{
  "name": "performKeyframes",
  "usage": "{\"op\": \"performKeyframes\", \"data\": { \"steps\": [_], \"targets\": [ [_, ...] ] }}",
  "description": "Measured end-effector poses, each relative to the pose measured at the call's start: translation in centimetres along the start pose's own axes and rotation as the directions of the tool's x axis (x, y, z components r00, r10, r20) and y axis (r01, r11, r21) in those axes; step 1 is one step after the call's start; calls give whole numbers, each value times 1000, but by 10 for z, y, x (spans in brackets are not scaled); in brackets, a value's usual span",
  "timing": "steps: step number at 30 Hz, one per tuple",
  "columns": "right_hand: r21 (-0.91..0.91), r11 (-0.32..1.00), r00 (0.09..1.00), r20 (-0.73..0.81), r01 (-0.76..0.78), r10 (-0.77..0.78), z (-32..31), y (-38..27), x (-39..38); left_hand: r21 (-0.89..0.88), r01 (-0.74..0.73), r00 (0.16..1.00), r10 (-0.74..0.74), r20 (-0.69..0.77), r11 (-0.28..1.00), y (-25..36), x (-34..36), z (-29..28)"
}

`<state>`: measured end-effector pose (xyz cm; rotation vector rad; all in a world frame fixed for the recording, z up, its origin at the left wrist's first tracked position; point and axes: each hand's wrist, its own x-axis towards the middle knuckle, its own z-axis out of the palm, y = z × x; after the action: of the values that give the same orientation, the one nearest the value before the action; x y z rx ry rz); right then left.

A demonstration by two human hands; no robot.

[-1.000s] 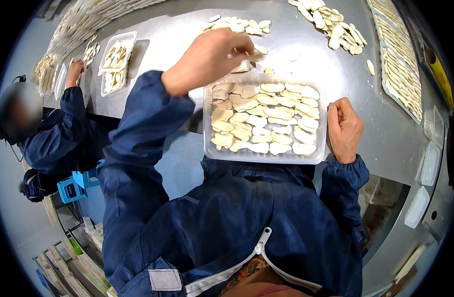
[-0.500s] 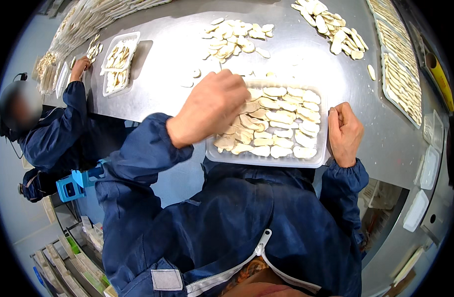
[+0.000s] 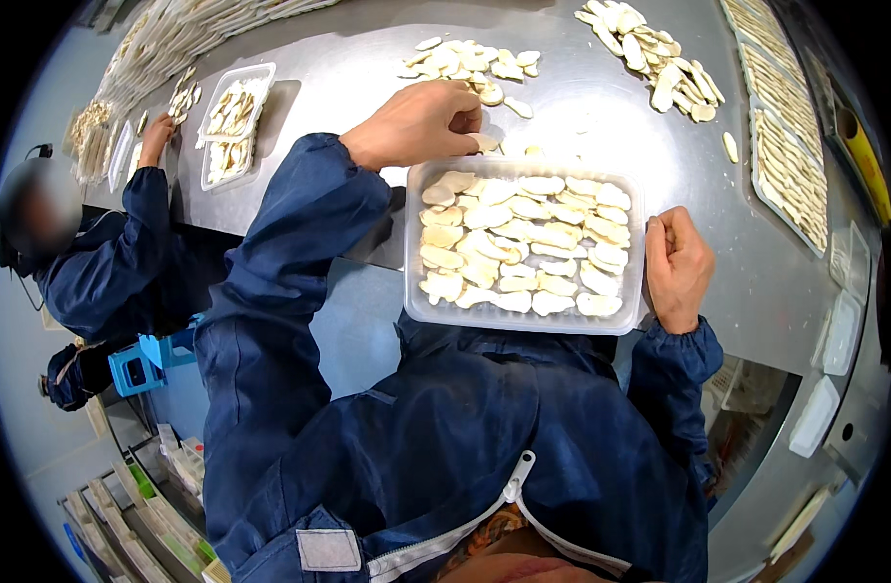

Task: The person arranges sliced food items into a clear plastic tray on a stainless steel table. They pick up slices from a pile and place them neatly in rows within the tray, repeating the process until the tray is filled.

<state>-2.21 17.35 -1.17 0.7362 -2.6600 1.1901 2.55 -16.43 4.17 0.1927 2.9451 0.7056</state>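
Observation:
A clear plastic tray (image 3: 523,326) lies in front of me, its near side over the table edge, filled with rows of pale cream, flat oval slices (image 3: 557,233) like sliced mushroom. Just beyond its far left rim, my left hand (image 3: 416,121) is closed, thumb and fingers at a single pale slice (image 3: 484,143); the exact grip is partly hidden. My right hand (image 3: 679,267) is curled into a fist against the tray's right side, with nothing visible in it. A loose pile of slices (image 3: 465,63) lies beyond my left hand.
Another slice pile (image 3: 659,63) sits at the far right. Filled trays (image 3: 788,175) line the right edge of the steel table (image 3: 339,68). At left stand two stacked trays (image 3: 222,160); past them a co-worker's hand (image 3: 156,136) touches slices. A blue stool (image 3: 137,371) is lower left.
My left hand has moved from over the tray's left part to the table beyond it, uncovering the left rows. Slices there lie differently spread. My right hand stays by the tray.

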Motion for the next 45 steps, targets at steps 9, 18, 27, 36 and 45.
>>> {"op": "performKeyframes", "data": {
  "steps": [9, 18, 27, 36, 45],
  "targets": [
    [36, 999, 1000, -4, -6, 6, 2, 2, 0, -293, 74, 983, -119, -138, 953, 15, -13, -12],
    [24, 1000, 1000, 3, 0, 0, 0, 1, 0, -253, -224, 975, 216, -57, 941, 84, -45, 30],
    [24, 1000, 1000, -5, 3, -3, 1, 2, 0, -41, -338, 902, 311, -301, 940, 76, -28, 44],
    [4, 1000, 1000, -1, 27, -27, 1, 1, 1, 134, 156, 914, -92, -396, 979, -26, -21, -3],
    [1, 1000, 1000, -1, 12, -12, -1, 0, 1, 215, 103, 893, 5, -451, 971, -31, -4, 15]
  ]
}}
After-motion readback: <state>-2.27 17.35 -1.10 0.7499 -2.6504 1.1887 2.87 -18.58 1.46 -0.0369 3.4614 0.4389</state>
